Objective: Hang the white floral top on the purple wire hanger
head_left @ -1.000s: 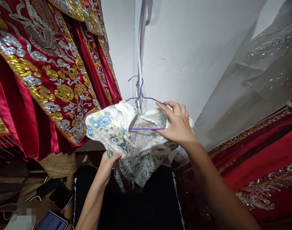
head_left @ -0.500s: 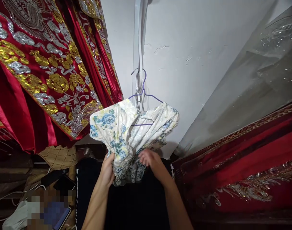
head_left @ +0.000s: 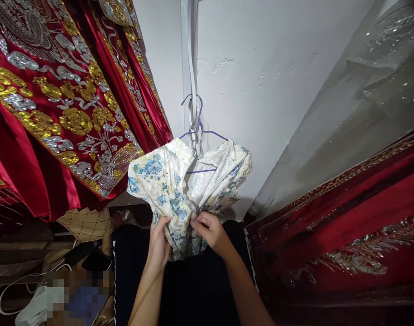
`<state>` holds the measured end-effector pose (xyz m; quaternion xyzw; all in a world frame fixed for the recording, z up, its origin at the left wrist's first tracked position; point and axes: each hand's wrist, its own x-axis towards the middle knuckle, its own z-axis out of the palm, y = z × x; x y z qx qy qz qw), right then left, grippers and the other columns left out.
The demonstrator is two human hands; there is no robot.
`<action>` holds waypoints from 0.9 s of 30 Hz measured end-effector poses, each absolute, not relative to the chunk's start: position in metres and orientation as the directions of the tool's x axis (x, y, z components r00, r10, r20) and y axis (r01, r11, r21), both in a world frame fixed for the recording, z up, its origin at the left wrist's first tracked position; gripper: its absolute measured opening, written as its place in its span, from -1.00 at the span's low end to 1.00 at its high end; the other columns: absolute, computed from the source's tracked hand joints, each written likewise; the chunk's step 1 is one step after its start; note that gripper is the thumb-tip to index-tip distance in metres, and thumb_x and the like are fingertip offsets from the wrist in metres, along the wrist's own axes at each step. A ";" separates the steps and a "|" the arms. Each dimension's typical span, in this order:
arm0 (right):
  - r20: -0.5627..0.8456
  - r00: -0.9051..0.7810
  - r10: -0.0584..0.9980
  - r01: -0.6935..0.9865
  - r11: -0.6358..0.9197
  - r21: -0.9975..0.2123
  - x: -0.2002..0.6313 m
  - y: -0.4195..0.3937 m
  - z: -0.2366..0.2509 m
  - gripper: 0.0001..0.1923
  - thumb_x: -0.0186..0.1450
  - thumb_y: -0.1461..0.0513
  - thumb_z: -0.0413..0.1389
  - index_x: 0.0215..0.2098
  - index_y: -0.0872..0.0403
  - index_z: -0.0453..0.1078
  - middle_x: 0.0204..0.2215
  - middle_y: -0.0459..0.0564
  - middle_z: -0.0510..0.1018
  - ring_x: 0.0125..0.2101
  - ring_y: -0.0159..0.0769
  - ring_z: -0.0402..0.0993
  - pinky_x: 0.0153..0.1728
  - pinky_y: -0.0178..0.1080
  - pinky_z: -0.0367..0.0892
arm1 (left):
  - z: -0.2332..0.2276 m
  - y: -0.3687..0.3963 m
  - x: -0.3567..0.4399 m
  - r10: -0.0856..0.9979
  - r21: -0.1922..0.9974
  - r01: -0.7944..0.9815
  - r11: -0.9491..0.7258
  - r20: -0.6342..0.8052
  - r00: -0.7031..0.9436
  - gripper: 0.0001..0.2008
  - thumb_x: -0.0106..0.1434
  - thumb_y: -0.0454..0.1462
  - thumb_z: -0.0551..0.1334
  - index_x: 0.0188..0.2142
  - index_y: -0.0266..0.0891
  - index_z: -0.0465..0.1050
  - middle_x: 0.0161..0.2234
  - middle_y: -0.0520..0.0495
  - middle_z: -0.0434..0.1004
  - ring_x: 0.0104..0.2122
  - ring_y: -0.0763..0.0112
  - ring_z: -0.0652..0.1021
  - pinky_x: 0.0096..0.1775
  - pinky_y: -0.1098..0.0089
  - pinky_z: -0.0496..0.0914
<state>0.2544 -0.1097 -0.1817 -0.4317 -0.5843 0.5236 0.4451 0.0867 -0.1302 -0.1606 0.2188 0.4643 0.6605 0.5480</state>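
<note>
A: Where is the floral garment (head_left: 175,181) now?

B: It hangs on the purple wire hanger (head_left: 202,133), whose hook catches the white strap (head_left: 192,90) on the wall. Our left hand (head_left: 159,244) and our right hand (head_left: 210,231) sit just below the hanger, side by side at the garment's lower front.

A: And the fingers?

B: Both sets are clenched on the cloth: the left fingers (head_left: 164,222) bunch a fold, the right fingers (head_left: 197,224) pinch the edge beside it.

A: How do we judge it will handle?

B: Light, thin, very soft, somewhat slippery. It creases and slumps wherever we let it go, so we think it is best held at an edge or seam with a pinch, near the hanger's shoulders if it must stay put.

A: What differs from a second ago?

B: Then our right hand was up at the hanger's right shoulder and bottom bar; now it has come down below the hanger to meet the left hand. The red embroidered robes (head_left: 64,104) left of the hanger hang as before.
</note>
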 end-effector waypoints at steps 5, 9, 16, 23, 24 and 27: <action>-0.030 -0.241 0.970 0.012 -0.028 -1.000 0.266 -0.108 -0.184 -0.63 0.24 -0.02 0.25 -0.51 0.06 0.35 -0.63 -0.09 0.47 -0.58 -0.34 0.33 -0.48 -0.27 0.21 | -0.187 -0.136 0.118 0.736 0.960 0.090 -0.266 0.263 -0.624 -0.35 0.14 -0.24 0.38 0.20 -0.07 0.21 0.17 -0.17 0.36 0.17 0.17 0.42 0.20 0.23 0.29; -0.029 -0.307 0.951 0.023 -0.023 -0.999 0.265 -0.110 -0.185 -0.63 0.28 -0.01 0.20 -0.50 0.09 0.43 -0.69 -0.11 0.42 -0.62 -0.37 0.30 -0.50 -0.29 0.18 | -0.202 -0.142 0.143 0.946 0.985 0.028 -0.172 0.173 -0.276 -0.50 0.29 -0.24 0.24 0.21 -0.09 0.22 0.00 -0.17 0.48 -0.04 0.22 0.54 0.02 0.25 0.40; -0.071 -0.256 0.964 -0.041 -0.085 -0.996 0.265 -0.113 -0.171 -0.59 0.30 -0.04 0.15 -0.41 0.13 0.56 -0.71 -0.07 0.47 -0.69 -0.42 0.18 -0.59 -0.31 0.09 | -0.201 -0.138 0.133 0.974 0.956 0.203 -0.210 0.222 -0.038 -0.83 0.37 -0.17 0.15 -0.19 -0.16 0.49 -0.24 -0.13 0.55 -0.19 0.17 0.55 -0.11 0.29 0.39; 0.128 -0.026 0.991 -0.111 0.124 -0.986 0.261 -0.070 -0.073 -0.60 0.29 -0.06 0.20 -0.37 0.12 0.52 -0.69 -0.13 0.42 -0.67 -0.46 0.16 -0.60 -0.34 0.13 | -0.213 -0.137 0.134 0.972 0.927 0.292 -0.235 0.226 0.064 -0.76 0.42 -0.11 0.09 -0.21 -0.17 0.45 -0.35 -0.09 0.45 -0.34 0.23 0.48 -0.23 0.32 0.35; 0.187 -0.038 0.982 -0.126 0.181 -0.975 0.261 -0.061 -0.054 -0.60 0.29 -0.06 0.20 -0.37 0.13 0.51 -0.68 -0.13 0.43 -0.67 -0.48 0.17 -0.61 -0.35 0.13 | -0.215 -0.136 0.134 0.970 0.924 0.295 -0.242 0.232 0.070 -0.77 0.42 -0.12 0.09 -0.21 -0.17 0.44 -0.34 -0.10 0.46 -0.33 0.22 0.48 -0.23 0.31 0.35; 0.300 -0.019 0.954 -0.185 0.291 -0.939 0.263 -0.042 -0.006 -0.61 0.26 -0.03 0.25 -0.40 0.16 0.50 -0.67 -0.12 0.43 -0.68 -0.52 0.18 -0.65 -0.39 0.08 | -0.210 -0.132 0.131 0.959 0.916 0.285 -0.281 0.255 0.126 -0.80 0.40 -0.14 0.12 -0.23 -0.15 0.47 -0.32 -0.13 0.47 -0.32 0.19 0.48 -0.20 0.28 0.34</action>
